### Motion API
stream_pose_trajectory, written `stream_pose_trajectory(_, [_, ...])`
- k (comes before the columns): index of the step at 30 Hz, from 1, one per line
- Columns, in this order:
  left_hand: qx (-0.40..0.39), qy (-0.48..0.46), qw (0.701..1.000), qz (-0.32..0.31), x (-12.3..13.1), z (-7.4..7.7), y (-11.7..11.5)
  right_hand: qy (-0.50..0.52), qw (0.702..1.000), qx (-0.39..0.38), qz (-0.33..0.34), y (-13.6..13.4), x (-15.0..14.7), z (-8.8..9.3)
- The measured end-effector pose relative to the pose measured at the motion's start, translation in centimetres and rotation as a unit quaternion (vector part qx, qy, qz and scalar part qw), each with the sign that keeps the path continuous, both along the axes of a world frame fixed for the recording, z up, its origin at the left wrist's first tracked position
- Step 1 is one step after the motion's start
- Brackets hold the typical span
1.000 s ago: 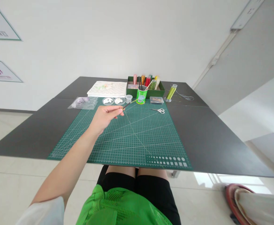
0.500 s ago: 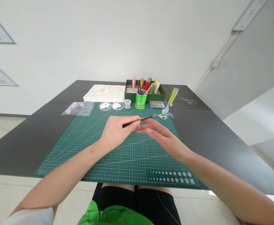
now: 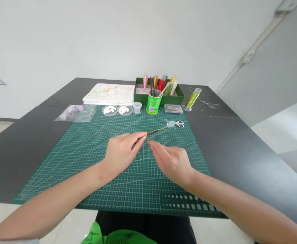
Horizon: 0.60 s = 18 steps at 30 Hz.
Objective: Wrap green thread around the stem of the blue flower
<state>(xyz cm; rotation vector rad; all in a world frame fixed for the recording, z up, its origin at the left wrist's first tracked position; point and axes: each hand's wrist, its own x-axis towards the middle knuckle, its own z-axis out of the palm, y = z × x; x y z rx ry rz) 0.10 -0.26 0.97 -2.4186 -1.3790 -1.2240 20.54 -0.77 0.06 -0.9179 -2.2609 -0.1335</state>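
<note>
Firstly, containers: a dark green open card box (image 3: 175, 98) at the far side of the black worktop (image 3: 240, 149) holds upright tubes of coloured beads (image 3: 159, 83). A green cylindrical cup (image 3: 152, 104) in front of it holds thin black sticks. Two round clear dishes (image 3: 110, 110) contain white pieces. Beside them stand a small clear pot (image 3: 137, 107) and a flat clear plastic case (image 3: 173, 108); their contents are too small to tell.

The left hand (image 3: 121, 154) pinches a thin dark stem with a yellow-green wrapped section (image 3: 156, 130) between thumb and forefinger, above the green gridded cutting mat (image 3: 92, 149). The stem points away towards the small white-handled scissors (image 3: 179, 124).

The right hand (image 3: 174, 162) reaches with its fingers to just beside that pinch. Whether they grip anything cannot be told.
</note>
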Motion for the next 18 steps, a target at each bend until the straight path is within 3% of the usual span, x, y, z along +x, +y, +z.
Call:
stream_pose_trajectory(2, [-0.008, 0.013, 1.000, -0.020, -0.1, -0.5, 0.2, -0.010, 0.999, 0.036, 0.026, -0.3, 0.6, -0.3])
stream_pose_trajectory(4, [-0.022, 0.031, 0.998, -0.040, -0.2, -1.2, 0.6, -0.007, 0.998, 0.018, 0.051, -0.6, 1.2, -0.4])
stream_pose_trajectory(8, [-0.043, 0.051, 0.996, -0.061, -0.1, -2.6, 1.0, 0.056, 0.981, -0.158, 0.097, -1.3, 1.8, 0.7])
stream_pose_trajectory(12, [-0.019, 0.077, 0.991, -0.106, -0.2, -3.4, 0.8, 0.155, 0.906, -0.367, 0.139, -0.9, 2.4, 3.2])
stream_pose_trajectory(15, [0.012, 0.097, 0.984, -0.147, -0.2, -3.3, 0.3, 0.211, 0.880, -0.403, 0.137, 0.0, 3.3, 4.6])
stream_pose_trajectory(18, [0.049, 0.118, 0.976, -0.176, -0.1, -3.1, -0.2, 0.239, 0.874, -0.404, 0.126, 0.8, 4.1, 5.1])
